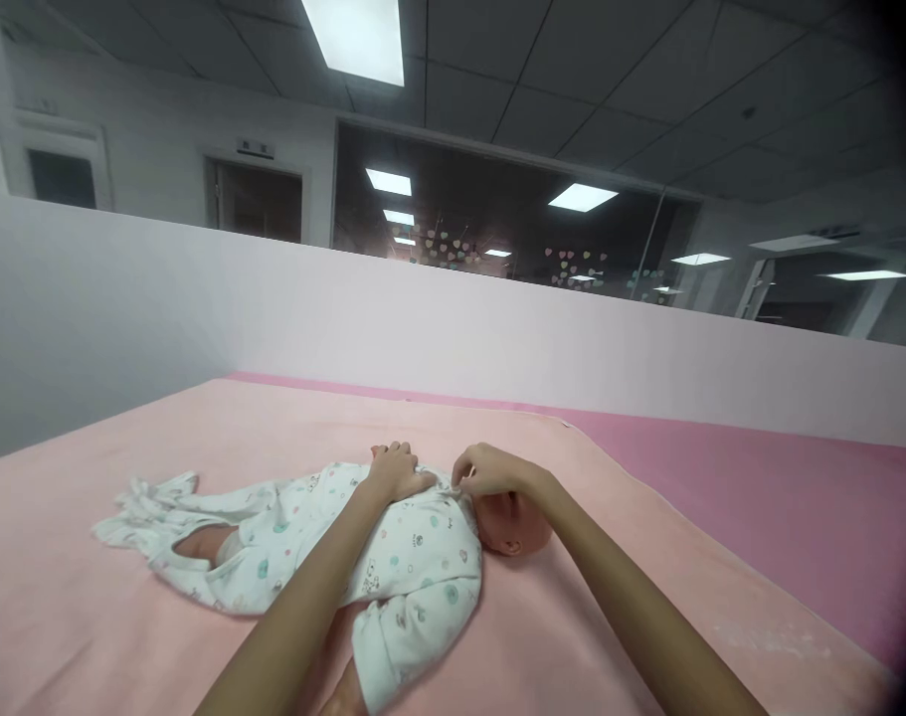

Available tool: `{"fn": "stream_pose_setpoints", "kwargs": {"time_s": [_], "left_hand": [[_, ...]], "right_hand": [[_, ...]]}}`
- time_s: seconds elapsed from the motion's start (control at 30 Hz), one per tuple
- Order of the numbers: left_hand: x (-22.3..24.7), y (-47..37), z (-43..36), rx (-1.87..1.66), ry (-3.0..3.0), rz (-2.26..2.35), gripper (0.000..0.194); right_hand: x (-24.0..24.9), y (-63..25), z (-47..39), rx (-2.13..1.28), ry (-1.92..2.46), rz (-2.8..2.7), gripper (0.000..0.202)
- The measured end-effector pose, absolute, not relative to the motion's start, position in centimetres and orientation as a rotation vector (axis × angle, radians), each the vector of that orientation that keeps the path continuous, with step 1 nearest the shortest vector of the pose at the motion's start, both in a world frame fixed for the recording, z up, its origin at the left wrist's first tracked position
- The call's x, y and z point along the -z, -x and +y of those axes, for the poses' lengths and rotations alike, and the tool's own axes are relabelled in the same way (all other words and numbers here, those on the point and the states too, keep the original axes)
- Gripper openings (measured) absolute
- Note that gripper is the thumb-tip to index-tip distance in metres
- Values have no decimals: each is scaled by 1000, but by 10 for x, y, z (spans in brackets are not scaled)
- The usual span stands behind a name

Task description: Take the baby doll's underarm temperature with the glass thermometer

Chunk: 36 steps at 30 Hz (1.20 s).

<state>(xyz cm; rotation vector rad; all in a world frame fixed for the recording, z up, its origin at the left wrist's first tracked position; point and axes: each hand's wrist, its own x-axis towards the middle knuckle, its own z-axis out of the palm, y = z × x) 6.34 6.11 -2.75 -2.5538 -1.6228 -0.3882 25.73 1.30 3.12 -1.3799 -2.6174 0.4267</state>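
A baby doll lies on its back in a white romper (423,542) printed with small coloured figures. Its head (512,527) points right, partly hidden behind my right wrist. My right hand (489,469) pinches the romper's collar at the doll's neck. On the chest, toward the far side, rests my left hand (402,472), its thumb apart from the fingers and pointing at the collar. One near sleeve (415,636) covers most of the doll's arm. Through an opening near the romper's legs, bare doll skin (205,542) shows. The romper's feet lie crumpled at left.
Beneath the doll spreads a peach-pink cloth (273,428), with a darker pink surface (691,477) along its back and right. A low white wall (423,328) encloses the far side. Beyond it are a doorway (263,204) and a dark window (497,219).
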Motion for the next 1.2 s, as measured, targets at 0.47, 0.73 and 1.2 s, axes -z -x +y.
{"fn": "stream_pose_setpoints", "kwargs": {"time_s": [0.47, 0.73, 1.2], "left_hand": [[32, -60, 63, 332, 2570, -1754, 61], [26, -60, 60, 208, 2586, -1821, 63], [24, -64, 58, 178, 2527, -1880, 61]], "right_hand": [[-16, -312, 25, -1235, 1230, -1984, 35], [-9, -318, 20, -1304, 1144, -1771, 31], [33, -353, 52, -1154, 867, -1187, 51]]}}
